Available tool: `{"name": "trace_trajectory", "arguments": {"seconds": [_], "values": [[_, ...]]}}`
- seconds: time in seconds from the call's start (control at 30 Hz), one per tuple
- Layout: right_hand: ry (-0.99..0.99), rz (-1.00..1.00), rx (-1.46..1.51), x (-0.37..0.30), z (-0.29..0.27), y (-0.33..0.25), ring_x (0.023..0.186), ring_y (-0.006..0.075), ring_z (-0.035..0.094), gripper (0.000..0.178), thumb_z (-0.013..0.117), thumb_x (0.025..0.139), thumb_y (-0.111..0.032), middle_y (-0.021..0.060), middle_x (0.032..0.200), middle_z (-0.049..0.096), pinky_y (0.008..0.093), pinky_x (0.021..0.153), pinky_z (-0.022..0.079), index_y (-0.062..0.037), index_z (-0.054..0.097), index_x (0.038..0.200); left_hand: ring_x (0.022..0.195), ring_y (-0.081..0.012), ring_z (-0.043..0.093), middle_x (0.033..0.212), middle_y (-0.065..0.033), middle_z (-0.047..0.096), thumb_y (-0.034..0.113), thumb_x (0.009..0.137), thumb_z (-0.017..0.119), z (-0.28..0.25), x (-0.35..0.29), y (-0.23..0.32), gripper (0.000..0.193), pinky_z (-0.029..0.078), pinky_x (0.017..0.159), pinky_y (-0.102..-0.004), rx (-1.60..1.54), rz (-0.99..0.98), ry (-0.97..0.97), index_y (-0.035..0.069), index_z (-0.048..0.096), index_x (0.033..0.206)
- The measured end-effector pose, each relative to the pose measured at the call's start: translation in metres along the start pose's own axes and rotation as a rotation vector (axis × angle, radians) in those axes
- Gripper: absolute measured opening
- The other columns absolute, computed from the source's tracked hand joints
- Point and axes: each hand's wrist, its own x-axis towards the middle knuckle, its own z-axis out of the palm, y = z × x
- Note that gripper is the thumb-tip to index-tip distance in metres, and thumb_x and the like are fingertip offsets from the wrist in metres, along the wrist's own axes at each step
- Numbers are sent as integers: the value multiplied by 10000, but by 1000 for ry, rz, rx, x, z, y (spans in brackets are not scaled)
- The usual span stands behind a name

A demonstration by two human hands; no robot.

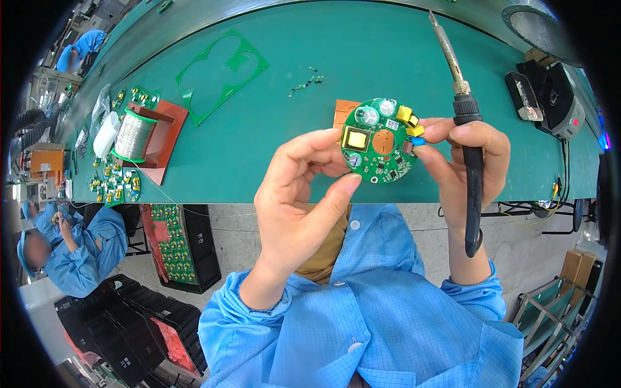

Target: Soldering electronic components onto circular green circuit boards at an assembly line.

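Above the near edge of the bench, a round green circuit board (374, 161) is held up, its component side showing. It carries clear-topped round capacitors, a yellow-wrapped transformer, yellow block parts and a blue disc part. My left hand (294, 191) pinches the board's left edge between thumb and fingers. The right hand (475, 155) holds a soldering iron (473, 174) upright, tip pointing up and away from the board. Its thumb and forefinger also close on the board's right edge, beside the blue part (418, 141). Behind the board, an orange-brown flat piece (345, 111) partly shows.
A solder wire spool (134, 136) sits on a reddish stand at left, near several populated boards (116, 184). Farther back lie an empty green panel frame (187, 94) and several small parts (307, 84). A black soldering station (561, 97) stands right. Another person (87, 249) sits left.
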Motion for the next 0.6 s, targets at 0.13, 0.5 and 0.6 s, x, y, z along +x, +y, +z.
{"name": "trace_trajectory", "arguments": {"seconds": [0.13, 0.5, 0.6], "values": [[37, -37, 16, 0, 1, 0, 851, 228, 644, 420, 713, 685, 119, 114, 920, 588, 418, 814, 550, -7, 488, 1017, 884, -135, 575, 964, -73, 578, -112, 755, 641, -1, 0, -2, 480, 465, 786, -269, 12, 8, -10, -39, 476, 1200], [-48, -10, -11, -1, -2, -2, 922, 292, 613, 464, 653, 750, 116, 148, 928, 581, 379, 746, 557, -65, 421, 1109, 880, -135, 575, 962, -73, 577, -111, 758, 636, -1, 0, -3, 480, 464, 780, -267, 1, -22, -5, -37, 471, 1203], [-52, -13, -12, 0, -2, -2, 921, 292, 613, 464, 653, 749, 118, 149, 928, 581, 377, 751, 555, -64, 422, 1108, 884, -136, 575, 965, -74, 577, -111, 759, 635, -2, 0, -2, 479, 464, 783, -269, -7, -28, -2, -37, 470, 1203]]}}
